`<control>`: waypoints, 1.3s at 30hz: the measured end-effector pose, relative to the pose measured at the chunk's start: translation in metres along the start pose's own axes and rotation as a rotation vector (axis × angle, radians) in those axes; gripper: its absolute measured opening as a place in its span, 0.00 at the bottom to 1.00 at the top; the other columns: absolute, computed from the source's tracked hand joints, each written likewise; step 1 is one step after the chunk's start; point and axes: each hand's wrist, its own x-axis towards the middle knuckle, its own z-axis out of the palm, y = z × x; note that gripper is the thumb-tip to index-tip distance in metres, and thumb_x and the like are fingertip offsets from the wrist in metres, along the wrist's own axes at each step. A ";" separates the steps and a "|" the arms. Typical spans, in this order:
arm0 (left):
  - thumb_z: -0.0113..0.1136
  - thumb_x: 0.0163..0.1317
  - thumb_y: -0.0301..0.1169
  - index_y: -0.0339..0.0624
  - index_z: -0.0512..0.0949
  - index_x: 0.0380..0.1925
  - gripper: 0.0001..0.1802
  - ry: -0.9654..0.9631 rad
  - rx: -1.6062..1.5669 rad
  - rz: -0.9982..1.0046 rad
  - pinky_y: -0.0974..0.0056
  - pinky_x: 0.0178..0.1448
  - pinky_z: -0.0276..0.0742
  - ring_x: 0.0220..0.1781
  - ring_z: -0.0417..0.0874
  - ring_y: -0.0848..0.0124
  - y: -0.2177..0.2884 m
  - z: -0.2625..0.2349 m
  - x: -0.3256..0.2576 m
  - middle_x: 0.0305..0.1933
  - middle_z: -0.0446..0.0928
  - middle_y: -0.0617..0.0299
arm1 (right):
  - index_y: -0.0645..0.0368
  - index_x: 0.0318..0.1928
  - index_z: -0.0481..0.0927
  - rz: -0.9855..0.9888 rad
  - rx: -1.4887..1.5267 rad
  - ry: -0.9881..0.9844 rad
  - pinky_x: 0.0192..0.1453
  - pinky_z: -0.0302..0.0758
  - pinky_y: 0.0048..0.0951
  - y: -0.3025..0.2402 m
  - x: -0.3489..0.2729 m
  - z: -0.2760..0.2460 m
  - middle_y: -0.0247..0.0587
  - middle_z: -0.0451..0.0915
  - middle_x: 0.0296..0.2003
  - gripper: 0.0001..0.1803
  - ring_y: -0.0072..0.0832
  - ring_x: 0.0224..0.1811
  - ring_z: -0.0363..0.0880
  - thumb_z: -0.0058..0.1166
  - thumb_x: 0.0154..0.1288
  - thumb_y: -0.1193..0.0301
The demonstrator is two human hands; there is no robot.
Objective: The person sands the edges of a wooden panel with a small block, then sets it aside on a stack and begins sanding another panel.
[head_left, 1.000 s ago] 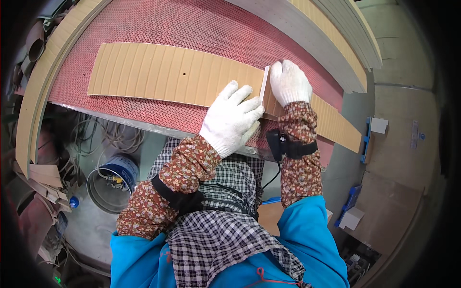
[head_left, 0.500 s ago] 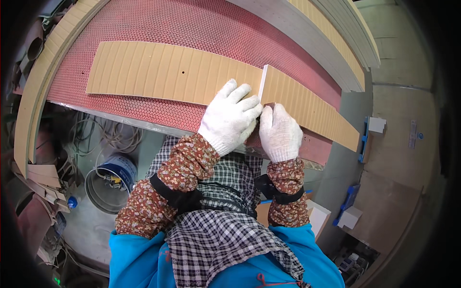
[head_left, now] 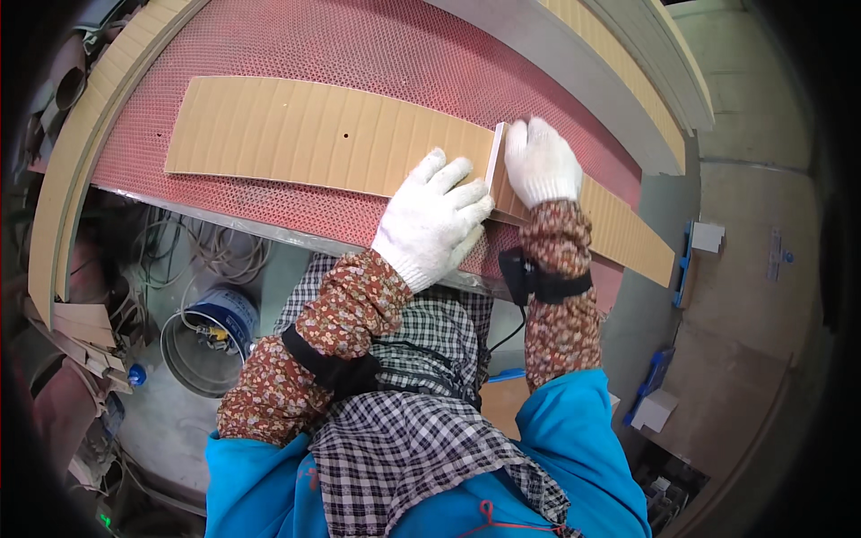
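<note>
A long tan panel with ribbed lines (head_left: pixel 296 130) and a small dark hole lies across the red mesh-like table top (head_left: pixel 296 40). At its right stands the pale end edge (head_left: pixel 494 160) of a second tan ribbed panel (head_left: pixel 619 220), which seems to sit higher. My left hand (head_left: pixel 432 215), in a white knit glove, rests on the first panel's near edge, fingers spread and fingertips by the pale edge. My right hand (head_left: pixel 543 163), gloved the same, is closed over the second panel at the far end of that edge. What it grips is hidden.
More curved panels are stacked along the table's left side (head_left: pixel 49 215) and far right (head_left: pixel 619 85). Below the table's near edge stand a blue-and-grey bucket (head_left: pixel 211 345) and coiled hoses (head_left: pixel 220 251). Blue-and-white items (head_left: pixel 655 403) lie at the right.
My right hand has slid away from me along the pale edge, from its near end to its far end. My left hand stays almost where it was; the panels look nearly unmoved.
</note>
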 end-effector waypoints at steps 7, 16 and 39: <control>0.71 0.56 0.31 0.41 0.84 0.47 0.18 0.008 0.009 -0.008 0.46 0.76 0.67 0.64 0.78 0.58 -0.002 0.000 -0.003 0.53 0.82 0.61 | 0.57 0.45 0.83 -0.093 0.088 0.012 0.46 0.84 0.54 0.011 -0.103 0.012 0.58 0.88 0.32 0.20 0.54 0.36 0.89 0.43 0.80 0.56; 0.71 0.57 0.31 0.40 0.85 0.46 0.17 0.025 -0.018 0.006 0.47 0.74 0.69 0.63 0.78 0.59 -0.001 -0.002 -0.001 0.51 0.82 0.62 | 0.56 0.42 0.81 -0.103 0.204 0.134 0.40 0.82 0.56 0.021 -0.121 0.017 0.59 0.86 0.29 0.18 0.56 0.33 0.87 0.49 0.78 0.55; 0.71 0.56 0.30 0.41 0.84 0.48 0.18 0.006 -0.010 -0.002 0.44 0.76 0.67 0.66 0.77 0.57 -0.001 0.000 -0.001 0.55 0.82 0.60 | 0.61 0.53 0.83 -0.018 -0.021 -0.053 0.63 0.79 0.55 0.004 0.019 -0.004 0.64 0.86 0.51 0.29 0.55 0.56 0.86 0.35 0.78 0.52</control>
